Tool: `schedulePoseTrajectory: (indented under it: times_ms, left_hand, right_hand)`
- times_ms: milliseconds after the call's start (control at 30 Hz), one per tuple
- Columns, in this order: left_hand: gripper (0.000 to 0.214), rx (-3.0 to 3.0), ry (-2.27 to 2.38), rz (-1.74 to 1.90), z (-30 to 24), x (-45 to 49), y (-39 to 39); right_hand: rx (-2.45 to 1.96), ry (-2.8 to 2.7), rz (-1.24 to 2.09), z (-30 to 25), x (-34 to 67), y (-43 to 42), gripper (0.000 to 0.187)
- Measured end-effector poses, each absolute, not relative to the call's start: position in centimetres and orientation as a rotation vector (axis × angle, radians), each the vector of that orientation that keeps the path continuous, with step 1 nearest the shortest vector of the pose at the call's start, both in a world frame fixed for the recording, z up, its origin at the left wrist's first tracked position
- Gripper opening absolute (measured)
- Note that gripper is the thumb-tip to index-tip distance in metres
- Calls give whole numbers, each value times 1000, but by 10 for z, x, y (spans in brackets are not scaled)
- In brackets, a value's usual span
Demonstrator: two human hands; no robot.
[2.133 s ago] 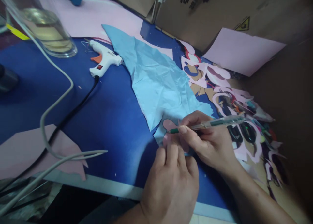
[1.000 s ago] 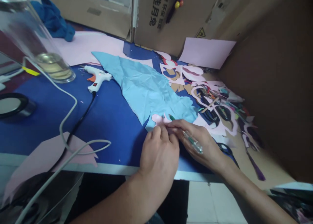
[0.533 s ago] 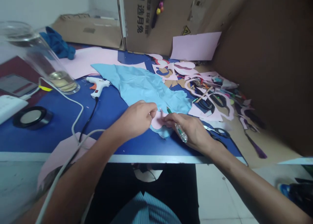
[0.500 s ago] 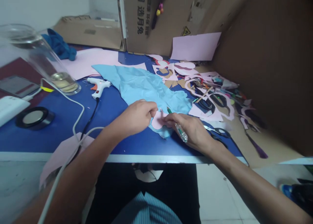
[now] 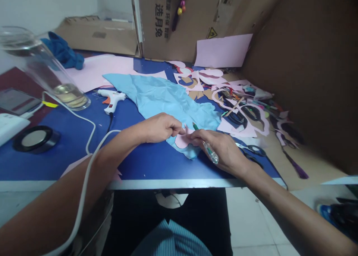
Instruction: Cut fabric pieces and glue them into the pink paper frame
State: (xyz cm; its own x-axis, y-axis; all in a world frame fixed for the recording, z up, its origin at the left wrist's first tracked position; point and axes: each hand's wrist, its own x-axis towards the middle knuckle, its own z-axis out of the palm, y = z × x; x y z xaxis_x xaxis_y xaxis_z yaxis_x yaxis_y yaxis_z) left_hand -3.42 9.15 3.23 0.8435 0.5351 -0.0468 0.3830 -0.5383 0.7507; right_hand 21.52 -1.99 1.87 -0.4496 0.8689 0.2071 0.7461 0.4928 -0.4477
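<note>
A small pink cutout with rounded edges (image 5: 183, 140) lies on the tapering near end of a light blue cloth (image 5: 167, 95). My left hand (image 5: 160, 128) comes in from the left, its fingers curled and the index fingertip at the cutout's upper edge. The inside of its curl is hidden. Between the fingers of my right hand (image 5: 223, 147) is a pen (image 5: 210, 152) with a clear barrel and green parts. It slants with its green tip upward, away from the cutout. The right fingertips touch the cutout's right side, covering part of it.
A white glue gun (image 5: 113, 99) lies left of the cloth, near a tape roll (image 5: 36, 139) and a tall glass (image 5: 65, 88). A white cable (image 5: 88, 174) crosses my left forearm. Scissors (image 5: 248, 148) lie right of my right hand. Pink scraps (image 5: 240, 125) crowd the right; cardboard walls (image 5: 190, 28) stand behind.
My left hand has shifted slightly left, and its index finger now reaches out to the cutout. The left forearm lies lower across the table edge. My right hand keeps the pen, nearly still.
</note>
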Motion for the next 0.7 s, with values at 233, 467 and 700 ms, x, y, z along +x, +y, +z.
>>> schedulePoseTrajectory:
  times_ms: [233,467,700]
  left_hand:
    - [21,2267,701,304,26,-35,89]
    - [25,2208,696,327,22,-35,87]
    - [27,2194,666,334,20,-36,89]
  right_hand:
    - [-1344,-2313,461,20,214,-23,23]
    - [-1357,-1933,379,30,193,-43,21]
    - [-1421,-1685,458,39,164,-38,18]
